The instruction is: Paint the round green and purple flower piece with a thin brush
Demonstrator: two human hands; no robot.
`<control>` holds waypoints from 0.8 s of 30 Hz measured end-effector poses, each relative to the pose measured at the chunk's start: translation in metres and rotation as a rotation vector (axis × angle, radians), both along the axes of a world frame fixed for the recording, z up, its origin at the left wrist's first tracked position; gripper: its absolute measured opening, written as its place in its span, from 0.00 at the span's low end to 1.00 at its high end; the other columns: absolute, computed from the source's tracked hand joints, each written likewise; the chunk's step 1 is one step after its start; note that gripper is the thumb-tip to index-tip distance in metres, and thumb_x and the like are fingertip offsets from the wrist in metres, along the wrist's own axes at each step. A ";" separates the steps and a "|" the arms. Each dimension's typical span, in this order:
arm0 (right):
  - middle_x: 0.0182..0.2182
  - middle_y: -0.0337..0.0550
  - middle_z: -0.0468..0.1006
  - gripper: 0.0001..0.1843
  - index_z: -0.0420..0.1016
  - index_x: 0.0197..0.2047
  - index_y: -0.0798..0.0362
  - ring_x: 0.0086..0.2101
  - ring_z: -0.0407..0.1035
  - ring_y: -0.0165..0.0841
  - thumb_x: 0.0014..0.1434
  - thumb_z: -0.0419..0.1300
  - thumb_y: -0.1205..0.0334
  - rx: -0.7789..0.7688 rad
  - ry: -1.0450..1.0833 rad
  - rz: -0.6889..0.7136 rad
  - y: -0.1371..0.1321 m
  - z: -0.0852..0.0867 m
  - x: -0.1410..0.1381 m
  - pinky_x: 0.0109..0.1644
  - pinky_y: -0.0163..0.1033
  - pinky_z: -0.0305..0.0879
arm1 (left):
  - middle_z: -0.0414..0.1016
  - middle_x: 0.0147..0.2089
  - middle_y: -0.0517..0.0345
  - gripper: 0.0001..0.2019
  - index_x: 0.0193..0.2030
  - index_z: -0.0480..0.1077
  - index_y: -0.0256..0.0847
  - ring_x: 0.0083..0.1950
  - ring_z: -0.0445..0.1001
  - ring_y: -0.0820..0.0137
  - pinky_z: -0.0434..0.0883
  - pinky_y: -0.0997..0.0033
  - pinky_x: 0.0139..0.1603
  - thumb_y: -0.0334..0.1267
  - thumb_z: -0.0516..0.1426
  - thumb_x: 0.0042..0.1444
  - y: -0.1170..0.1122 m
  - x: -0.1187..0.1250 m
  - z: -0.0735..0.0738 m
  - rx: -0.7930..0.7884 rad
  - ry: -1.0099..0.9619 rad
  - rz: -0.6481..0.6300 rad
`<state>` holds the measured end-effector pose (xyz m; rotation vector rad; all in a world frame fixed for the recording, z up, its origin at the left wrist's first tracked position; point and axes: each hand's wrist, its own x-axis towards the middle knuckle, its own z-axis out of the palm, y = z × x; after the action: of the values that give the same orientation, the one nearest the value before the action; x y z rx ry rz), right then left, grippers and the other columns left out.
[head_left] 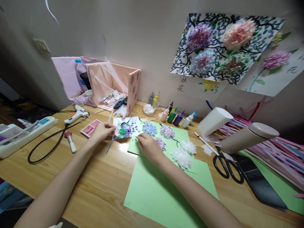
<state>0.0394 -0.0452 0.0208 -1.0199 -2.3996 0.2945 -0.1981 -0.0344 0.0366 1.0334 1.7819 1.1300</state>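
My left hand (pixel 102 131) is closed at the left edge of a paint-spotted white paper (pixel 136 122), thumb and fingers pinching it. On that paper lies a flower-shaped paint palette (pixel 123 130) with green and purple paint. A thin blue paintbrush (pixel 110 146) sticks out below the palette. My right hand (pixel 150 147) has curled fingers by the paper's lower right corner, over the edge of a green sheet (pixel 166 190); what they hold is hidden. Blue and purple fluffy flowers (pixel 167 131) and white ones (pixel 181 158) lie on the green sheet, beside my right hand.
Several paint bottles (pixel 178 117) stand along the wall, near a clear bowl (pixel 150 107). To the right are black-handled scissors (pixel 228 167), a dark phone (pixel 258 180) and a white cylinder (pixel 215 122). A glue gun (pixel 77 114), makeup brush (pixel 70 142) and power strip (pixel 30 134) lie left.
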 end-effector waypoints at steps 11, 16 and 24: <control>0.46 0.52 0.75 0.18 0.69 0.52 0.56 0.49 0.67 0.39 0.61 0.48 0.71 -0.057 0.103 0.061 -0.013 -0.036 -0.015 0.52 0.46 0.67 | 0.74 0.21 0.57 0.13 0.24 0.73 0.33 0.23 0.73 0.71 0.72 0.69 0.30 0.40 0.64 0.32 -0.002 0.002 0.004 0.014 0.020 -0.028; 0.41 0.50 0.77 0.14 0.70 0.46 0.53 0.44 0.70 0.37 0.63 0.47 0.69 -0.150 0.170 -0.004 -0.010 -0.040 -0.014 0.45 0.42 0.68 | 0.75 0.23 0.56 0.12 0.23 0.73 0.34 0.25 0.73 0.70 0.73 0.68 0.32 0.39 0.65 0.31 -0.003 0.005 0.004 -0.010 0.000 -0.023; 0.32 0.41 0.77 0.07 0.70 0.37 0.50 0.36 0.70 0.32 0.58 0.53 0.70 -0.240 0.298 -0.033 0.004 -0.032 -0.018 0.40 0.36 0.65 | 0.76 0.24 0.55 0.14 0.25 0.74 0.33 0.26 0.74 0.68 0.74 0.68 0.32 0.41 0.65 0.31 -0.002 0.002 -0.003 -0.017 0.015 -0.048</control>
<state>0.0209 -0.0413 -0.0113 -1.0353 -2.1110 0.6859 -0.1958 -0.0364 0.0332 1.0714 1.7657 1.0794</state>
